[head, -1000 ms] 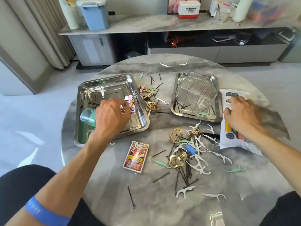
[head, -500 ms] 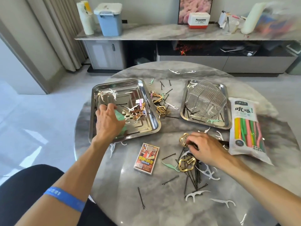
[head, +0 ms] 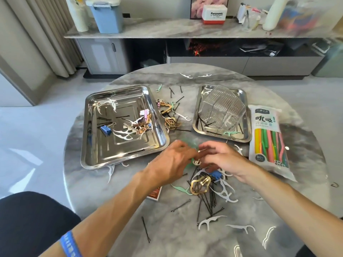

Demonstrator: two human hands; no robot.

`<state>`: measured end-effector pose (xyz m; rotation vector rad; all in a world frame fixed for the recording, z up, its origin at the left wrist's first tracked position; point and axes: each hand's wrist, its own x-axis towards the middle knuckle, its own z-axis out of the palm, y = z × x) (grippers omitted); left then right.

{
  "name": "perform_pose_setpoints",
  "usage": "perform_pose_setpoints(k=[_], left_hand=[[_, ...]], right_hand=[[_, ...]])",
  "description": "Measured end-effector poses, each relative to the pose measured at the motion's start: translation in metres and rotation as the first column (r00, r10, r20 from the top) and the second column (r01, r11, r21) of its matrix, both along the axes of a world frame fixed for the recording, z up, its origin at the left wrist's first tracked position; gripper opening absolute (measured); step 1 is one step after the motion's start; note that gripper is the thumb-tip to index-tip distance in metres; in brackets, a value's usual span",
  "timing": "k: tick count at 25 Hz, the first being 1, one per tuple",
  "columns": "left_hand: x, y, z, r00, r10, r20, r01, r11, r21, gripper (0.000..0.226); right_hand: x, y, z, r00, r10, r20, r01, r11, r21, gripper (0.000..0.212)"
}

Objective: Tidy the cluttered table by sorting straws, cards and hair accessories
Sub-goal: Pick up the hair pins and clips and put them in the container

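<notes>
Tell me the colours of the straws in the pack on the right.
The straws are yellow, green, orange and pink, seen best through the pack's clear window in the head view.

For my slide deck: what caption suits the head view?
Both hands meet over a hair-clip pile between two steel trays on a cluttered marble table.

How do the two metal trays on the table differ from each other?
The left tray looks larger than the right tray and sits at more of an angle. The left tray holds loose pieces: floss picks, bobby pins, a blue clip and small hair accessories. The right tray is mostly filled by a clear ribbed plastic container, with a few pins and picks around it. Both are shiny steel with raised rims, resting on the marble table.
</notes>
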<state>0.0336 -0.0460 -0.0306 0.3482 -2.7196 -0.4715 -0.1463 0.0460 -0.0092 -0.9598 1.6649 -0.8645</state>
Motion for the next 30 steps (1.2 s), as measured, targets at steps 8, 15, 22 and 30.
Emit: perform_pose_setpoints(k=[8, 15, 22, 30], left_hand=[[0.009, -0.010, -0.002, 0.987, 0.158, -0.017, -0.158, 0.987, 0.014, 0.051], [0.011, -0.002, 0.016, 0.970, 0.226, -0.094, -0.234, 0.968, -0.093, 0.023], [0.016, 0.073, 0.013, 0.914, -0.113, 0.391, 0.074, 0.991, 0.112, 0.032], [0.006, 0.082, -0.004, 0.920, -0.069, 0.387, 0.047, 0.997, 0.067, 0.017]], right_hand=[[0.006, 0.017, -0.011, 0.376, 0.471, -0.798, -0.572, 0.796, 0.200, 0.043], [-0.002, 0.016, -0.005, 0.498, 0.356, -0.790, -0.478, 0.874, 0.092, 0.021], [-0.028, 0.063, 0.001, 0.345, 0.549, -0.761, -0.457, 0.807, 0.375, 0.015], [-0.029, 0.106, -0.007, 0.230, 0.693, -0.684, -0.581, 0.661, 0.475, 0.028]])
